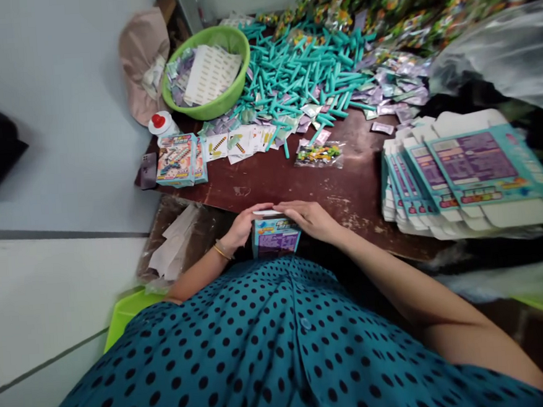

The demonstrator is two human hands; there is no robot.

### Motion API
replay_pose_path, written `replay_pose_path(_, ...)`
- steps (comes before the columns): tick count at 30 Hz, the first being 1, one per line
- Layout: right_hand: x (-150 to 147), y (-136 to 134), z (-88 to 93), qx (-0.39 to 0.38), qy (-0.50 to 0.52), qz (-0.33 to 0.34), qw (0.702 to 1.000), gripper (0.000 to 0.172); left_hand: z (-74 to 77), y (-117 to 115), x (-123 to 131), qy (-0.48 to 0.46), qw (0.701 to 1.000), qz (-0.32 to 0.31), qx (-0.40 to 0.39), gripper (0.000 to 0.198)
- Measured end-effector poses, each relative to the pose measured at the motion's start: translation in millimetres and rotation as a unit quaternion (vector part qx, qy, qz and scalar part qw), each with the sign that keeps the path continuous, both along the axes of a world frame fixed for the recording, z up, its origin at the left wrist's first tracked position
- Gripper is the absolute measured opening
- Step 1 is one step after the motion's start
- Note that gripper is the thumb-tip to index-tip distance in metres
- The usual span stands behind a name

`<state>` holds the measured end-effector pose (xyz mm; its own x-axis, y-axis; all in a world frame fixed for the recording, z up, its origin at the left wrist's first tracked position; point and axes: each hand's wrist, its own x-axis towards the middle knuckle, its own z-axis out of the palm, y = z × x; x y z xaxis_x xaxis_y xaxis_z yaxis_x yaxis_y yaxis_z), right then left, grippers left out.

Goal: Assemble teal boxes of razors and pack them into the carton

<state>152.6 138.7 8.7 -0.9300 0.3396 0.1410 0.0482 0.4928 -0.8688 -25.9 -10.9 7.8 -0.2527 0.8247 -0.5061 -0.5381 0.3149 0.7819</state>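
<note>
A small teal and purple cardboard box is held upright against my body, at the near edge of the table. Around its left side is my left hand, wearing a bracelet at the wrist. My right hand grips the box's right side, its fingers lying over the top. Between the fingertips of both hands a white flap edge shows along the top. What is inside the box is hidden. On the table just beyond lies a clear packet of small colourful parts.
Flat unfolded boxes are stacked at the right. Teal plastic T-shaped pieces and small sachets heap at the back, beside a green basket. Finished-looking boxes, printed cards and a phone lie on the left.
</note>
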Motion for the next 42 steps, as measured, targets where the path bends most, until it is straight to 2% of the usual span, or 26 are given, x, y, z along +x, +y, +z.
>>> replay_pose_path(3, -6.5, -0.9, -3.4, -0.067, -0.020, -0.027, 0.997, 0.029, -3.8, 0.2, -0.5, 0.014, 1.000, -0.010, 0.009, 0.038)
replay_pose_path(5, -8.6, -0.7, -7.7, -0.081, -0.026, -0.049, 0.995, 0.027, -8.2, -1.2, 1.8, 0.023, 0.999, -0.009, 0.027, 0.040)
replay_pose_path(7, -6.9, -0.2, -10.4, -0.054, -0.023, -0.053, 0.997, 0.027, -12.9, -5.5, 3.8, 0.040, 0.997, 0.012, 0.065, 0.041)
replay_pose_path(9, -1.4, 0.4, -11.8, -0.020, -0.011, -0.016, 1.000, 0.029, -16.3, -13.2, 2.8, 0.077, 0.989, 0.030, 0.119, 0.038)
replay_pose_path(10, 2.4, 0.5, -12.7, -0.008, -0.003, 0.014, 1.000, 0.030, -17.3, -18.1, 0.9, 0.112, 0.983, 0.019, 0.145, 0.037)
replay_pose_path(12, 9.9, -0.6, -15.9, 0.013, 0.013, 0.066, 0.998, 0.035, -17.8, -28.8, -4.6, 0.221, 0.958, -0.036, 0.181, 0.032)
replay_pose_path(14, 14.7, -4.1, -20.6, 0.037, 0.028, 0.086, 0.995, 0.038, -17.6, -38.7, -9.8, 0.349, 0.913, -0.086, 0.195, 0.025)
replay_pose_path(17, 13.6, -11.8, -26.7, 0.052, 0.042, 0.068, 0.995, 0.038, -19.0, -48.6, -14.2, 0.470, 0.857, -0.076, 0.197, 0.023)
replay_pose_path(20, 5.9, -16.4, -28.5, 0.049, 0.048, 0.046, 0.997, 0.036, -21.9, -52.2, -18.6, 0.509, 0.837, -0.069, 0.189, 0.028)
replay_pose_path(24, -1.6, -17.6, -32.9, 0.006, 0.061, -0.021, 0.998, 0.037, -22.3, -52.6, -27.0, 0.504, 0.845, -0.077, 0.164, 0.051)
replay_pose_path(25, -2.4, -18.4, -35.3, -0.012, 0.068, -0.036, 0.997, 0.036, -21.8, -52.6, -27.6, 0.493, 0.852, -0.075, 0.160, 0.051)
replay_pose_path(27, -3.4, -21.3, -40.4, -0.042, 0.072, -0.054, 0.995, 0.032, -21.0, -52.8, -25.3, 0.471, 0.866, -0.072, 0.148, 0.039)
replay_pose_path(30, -5.9, -24.8, -41.7, -0.071, 0.049, -0.047, 0.995, 0.028, -20.8, -52.4, -16.3, 0.446, 0.883, -0.065, 0.126, 0.028)
replay_pose_path(33, -7.0, -15.9, -32.2, -0.105, 0.026, -0.033, 0.994, 0.027, -19.1, -49.8, -21.5, 0.428, 0.891, -0.080, 0.127, 0.036)
replay_pose_path(35, -2.8, 2.8, -25.6, -0.116, 0.029, -0.068, 0.990, 0.027, -13.5, -47.8, -48.3, 0.471, 0.873, -0.059, 0.110, 0.052)
replay_pose_path(36, 1.1, 16.1, -24.2, -0.120, 0.033, -0.106, 0.987, 0.027, -8.4, -47.5, -70.1, 0.519, 0.850, -0.026, 0.083, 0.060)
replay_pose_path(37, 5.7, 31.4, -24.6, -0.127, 0.036, -0.150, 0.980, 0.029, -2.0, -48.2, -96.6, 0.576, 0.816, 0.015, 0.044, 0.067)
replay_pose_path(38, 10.7, 47.7, -27.0, -0.137, 0.031, -0.191, 0.972, 0.031, 5.4, -49.9, -126.3, 0.637, 0.768, 0.061, -0.008, 0.071)
replay_pose_path(39, 15.4, 63.8, -30.8, -0.146, 0.017, -0.222, 0.964, 0.034, 13.0, -52.5, -157.2, 0.689, 0.719, 0.077, -0.061, 0.075)
replay_pose_path(40, 19.4, 78.5, -35.6, -0.146, -0.003, -0.243, 0.959, 0.035, 19.9, -55.7, -187.2, 0.724, 0.679, 0.061, -0.107, 0.078)
replay_pose_path(41, 22.1, 90.7, -40.5, -0.126, -0.027, -0.252, 0.959, 0.035, 25.4, -59.0, -214.4, 0.743, 0.654, 0.033, -0.140, 0.078)
replay_pose_path(42, 23.4, 99.7, -44.9, -0.077, -0.049, -0.255, 0.963, 0.034, 29.0, -62.2, -237.3, 0.749, 0.642, -0.006, -0.163, 0.076)
